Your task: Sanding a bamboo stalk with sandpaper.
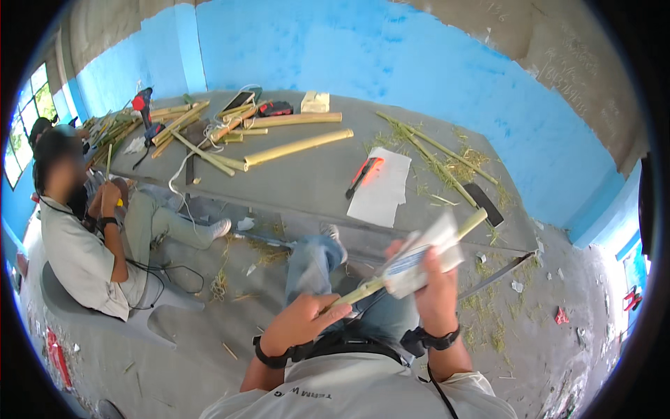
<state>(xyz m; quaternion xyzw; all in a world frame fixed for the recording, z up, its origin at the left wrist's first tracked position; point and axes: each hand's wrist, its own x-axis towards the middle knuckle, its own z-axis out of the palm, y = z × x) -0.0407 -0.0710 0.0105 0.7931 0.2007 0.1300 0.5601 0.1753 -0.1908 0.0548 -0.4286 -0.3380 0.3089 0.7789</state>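
A pale green bamboo stick slants across my lap, its far end rising toward the table edge. My left hand is closed around its near end. Farther up the stick, my right hand grips a white paper sheet with blue print, folded around the bamboo. Motion blurs the sheet and the fingertips there. Past the stick's far end lies a flat black object on the table. Another white sheet is spread out nearby, with an orange and black utility knife on it.
Cut bamboo poles, a red and black drill and a white cord cover the table's left side. Thin bamboo strips and shavings lie at right. A co-worker sits on a grey chair at left.
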